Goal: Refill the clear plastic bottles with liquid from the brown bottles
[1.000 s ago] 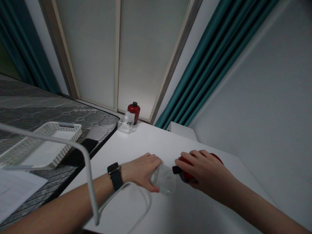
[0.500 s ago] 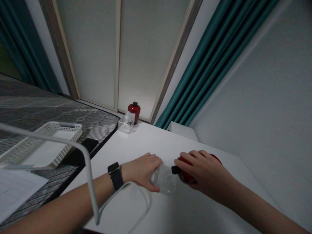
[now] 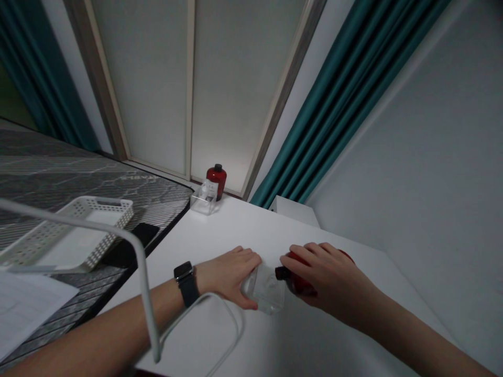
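Low over the white table, my left hand (image 3: 231, 275) grips a clear plastic box (image 3: 269, 288) by its left side, thumb at the near edge and fingers at the far one. My right hand (image 3: 324, 272) is wrapped over a red bottle (image 3: 301, 285) tilted onto its side. The bottle's black cap (image 3: 282, 273) points left and overlaps the box's right edge from this view; whether they touch I cannot tell. Most of the bottle's body is hidden under my right palm. A dark watch sits on my left wrist.
At the far table corner stand another red bottle (image 3: 220, 178) and a clear box (image 3: 203, 201) with something clear inside. A white cable (image 3: 236, 324) lies by my left forearm. Left are a perforated white basket (image 3: 84, 262), a dark flat object (image 3: 133, 243), paper (image 3: 31, 309) and a pale curved bar (image 3: 143, 272).
My right hand and the red bottle have shifted slightly left, the cap further over the box's right edge. My left hand and the box have stayed almost still.
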Demonstrator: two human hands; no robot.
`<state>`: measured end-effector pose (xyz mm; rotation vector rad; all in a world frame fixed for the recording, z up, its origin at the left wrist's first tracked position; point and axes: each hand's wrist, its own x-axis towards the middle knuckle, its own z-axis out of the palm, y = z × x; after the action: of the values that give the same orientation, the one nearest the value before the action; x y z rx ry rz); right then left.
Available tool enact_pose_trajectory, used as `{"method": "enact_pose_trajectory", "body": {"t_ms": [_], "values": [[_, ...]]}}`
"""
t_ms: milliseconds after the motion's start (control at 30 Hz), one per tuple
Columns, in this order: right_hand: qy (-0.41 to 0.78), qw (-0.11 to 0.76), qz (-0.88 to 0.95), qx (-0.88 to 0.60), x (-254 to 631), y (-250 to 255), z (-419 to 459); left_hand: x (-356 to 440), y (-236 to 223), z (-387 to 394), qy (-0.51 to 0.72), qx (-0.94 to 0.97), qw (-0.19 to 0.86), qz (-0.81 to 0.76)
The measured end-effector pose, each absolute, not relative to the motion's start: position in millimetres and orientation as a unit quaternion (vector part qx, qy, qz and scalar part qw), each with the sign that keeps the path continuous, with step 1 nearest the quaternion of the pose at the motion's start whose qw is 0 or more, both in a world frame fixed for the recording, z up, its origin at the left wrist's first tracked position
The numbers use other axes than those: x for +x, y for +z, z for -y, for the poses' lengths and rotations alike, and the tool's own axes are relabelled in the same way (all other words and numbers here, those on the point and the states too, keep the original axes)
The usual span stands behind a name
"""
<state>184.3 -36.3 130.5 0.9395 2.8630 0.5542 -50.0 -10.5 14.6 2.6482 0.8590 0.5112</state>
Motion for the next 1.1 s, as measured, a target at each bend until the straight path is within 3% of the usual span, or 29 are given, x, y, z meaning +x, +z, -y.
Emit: {"method": "enact_pose_trajectory", "body": {"t_ms": [233, 500, 633, 800, 1100], "values": [[0.05, -0.03, -0.925, 0.376, 187, 130, 35, -51, 12, 10, 0.177, 0.924, 0.159, -0.3], [-0.13, -0.372, -0.758, 0.52, 214, 57, 24, -49, 19, 10, 0.147, 0.921, 0.175, -0.316], [-0.191, -0.453, -0.679, 0.546, 223, 18, 9, -49, 22, 12, 0.144, 0.913, 0.187, -0.333], [-0.209, -0.52, -0.607, 0.563, 227, -8, -3, -46, 22, 13, 0.136, 0.905, 0.191, -0.356], [-0.22, -0.548, -0.582, 0.559, 225, -21, -4, -46, 14, 10, 0.164, 0.899, 0.203, -0.353]]}}
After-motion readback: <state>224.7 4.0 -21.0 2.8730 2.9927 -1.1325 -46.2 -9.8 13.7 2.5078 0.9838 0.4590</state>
